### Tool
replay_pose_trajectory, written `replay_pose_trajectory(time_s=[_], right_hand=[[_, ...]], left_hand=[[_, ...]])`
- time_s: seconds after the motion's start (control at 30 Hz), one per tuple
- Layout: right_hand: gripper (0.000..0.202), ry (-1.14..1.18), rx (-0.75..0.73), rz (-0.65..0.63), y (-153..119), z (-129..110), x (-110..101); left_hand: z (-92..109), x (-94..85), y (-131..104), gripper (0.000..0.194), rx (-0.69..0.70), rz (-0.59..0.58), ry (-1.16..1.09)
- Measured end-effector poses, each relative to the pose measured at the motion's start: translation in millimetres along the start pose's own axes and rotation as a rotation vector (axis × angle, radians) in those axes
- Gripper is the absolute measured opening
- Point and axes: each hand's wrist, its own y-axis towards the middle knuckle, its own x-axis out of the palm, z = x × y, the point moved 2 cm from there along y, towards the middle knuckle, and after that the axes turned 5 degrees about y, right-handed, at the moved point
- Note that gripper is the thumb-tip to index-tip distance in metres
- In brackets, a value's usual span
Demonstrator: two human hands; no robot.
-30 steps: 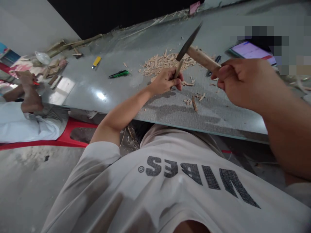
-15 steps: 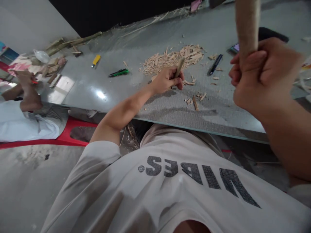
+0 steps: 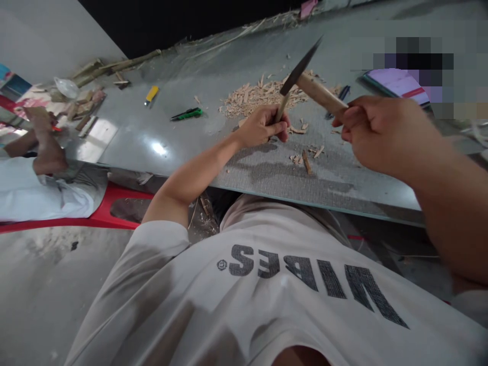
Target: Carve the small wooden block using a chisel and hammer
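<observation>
Gripping a wooden-handled hammer (image 3: 321, 94) in the right hand (image 3: 385, 134), dark metal head at the tip of a slim tan rod (image 3: 281, 109) clasped in the left hand (image 3: 263, 126), pale wood shavings (image 3: 247, 100) beyond

The left hand (image 3: 263, 124) hides the low end of the stick (image 3: 281, 108), and I can't tell if the hammer (image 3: 320, 94) touches its top. The right hand (image 3: 381, 132) covers the end of the hammer's handle. That handle also hides the middle of a dark cutter (image 3: 345, 92). Blurry squares cover part of the phone (image 3: 396, 82). The left edge cuts off another person (image 3: 46, 190).
</observation>
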Motion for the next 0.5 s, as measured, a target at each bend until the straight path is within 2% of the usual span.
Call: replay_pose_trajectory(time_s=[0.03, 0.07, 0.17, 0.23, 0.33, 0.5], right_hand=[[0.090, -0.002, 0.001, -0.015, -0.4, -0.1, 0.7], [0.092, 0.034, -0.025, 0.023, -0.9, -0.7, 0.5], [0.108, 0.181, -0.116, 0.212, -2.3, -2.1, -1.8], [0.110, 0.173, -0.100, 0.188, -1.7, -1.4, -1.6], [0.105, 0.092, -0.023, 0.033, -0.7, 0.2, -0.1], [0.106, 0.148, -0.064, 0.160, -1.3, 0.1, 2.1]], left_hand=[[1.6, 0.9, -0.3, 0.048, -0.003, 0.002, -0.003], [3.3, 1.7, -0.7, 0.050, -0.008, 0.003, -0.005], [6.3, 2.8, -1.5, 0.054, -0.029, 0.001, -0.012], [5.8, 2.9, -1.0, 0.057, -0.031, -0.006, -0.019], [1.9, 1.8, 1.6, 0.060, -0.020, -0.004, -0.008], [-2.9, -0.2, 4.3, 0.062, 0.026, -0.035, -0.015]])
